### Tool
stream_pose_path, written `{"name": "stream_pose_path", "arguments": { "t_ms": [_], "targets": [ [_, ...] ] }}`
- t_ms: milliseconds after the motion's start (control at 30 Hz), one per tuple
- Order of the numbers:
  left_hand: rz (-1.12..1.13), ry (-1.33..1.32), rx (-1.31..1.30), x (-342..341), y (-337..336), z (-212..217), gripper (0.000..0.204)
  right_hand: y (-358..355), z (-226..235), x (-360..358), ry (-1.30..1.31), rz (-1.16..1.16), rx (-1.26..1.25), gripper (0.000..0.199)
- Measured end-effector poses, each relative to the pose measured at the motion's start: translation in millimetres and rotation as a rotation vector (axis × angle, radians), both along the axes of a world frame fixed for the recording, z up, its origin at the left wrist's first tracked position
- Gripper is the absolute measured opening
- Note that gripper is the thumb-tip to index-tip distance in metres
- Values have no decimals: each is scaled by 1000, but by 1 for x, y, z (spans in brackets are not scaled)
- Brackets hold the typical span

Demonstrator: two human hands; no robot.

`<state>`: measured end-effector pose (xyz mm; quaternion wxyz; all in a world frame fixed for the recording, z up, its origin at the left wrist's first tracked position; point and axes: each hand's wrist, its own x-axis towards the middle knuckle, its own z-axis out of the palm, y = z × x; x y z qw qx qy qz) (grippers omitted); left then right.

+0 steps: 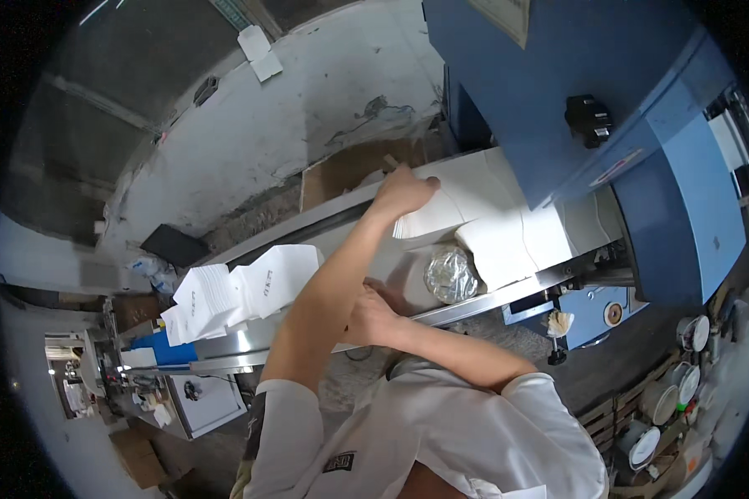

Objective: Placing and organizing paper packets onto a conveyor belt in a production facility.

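Note:
My left hand [404, 193] reaches across the metal-edged conveyor table. It lies curled at the far left end of a row of flat white paper pieces [483, 187], thumb on the paper; its other fingertips are hidden. My right hand [371, 319] is close to the near edge, below my left forearm, which covers part of it. Its fingers are curled, and what is in them, if anything, does not show. Right of it a round, clear-wrapped roll [451, 274] rests against a nearer batch of white paper [516, 245].
A blue machine [574, 100] stands at the right end. Folded white paper stacks [225, 299] with small print lie to the left, beside a blue item [168, 348]. An open cardboard box [333, 179] sits behind the table. Several round tubs [662, 403] stand at the lower right.

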<state>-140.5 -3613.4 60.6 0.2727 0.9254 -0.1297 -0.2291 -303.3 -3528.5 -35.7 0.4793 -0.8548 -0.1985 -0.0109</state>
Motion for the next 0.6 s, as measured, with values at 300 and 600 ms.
{"name": "stream_pose_path", "arguments": {
  "t_ms": [300,600],
  "targets": [
    [-3,-10,75,0,-2,3,72,-6,24,-2,-94,68,-38,64],
    [6,-28,19,-6,6,8,67,8,7,2,-129,61,-138,54]
  ]
}}
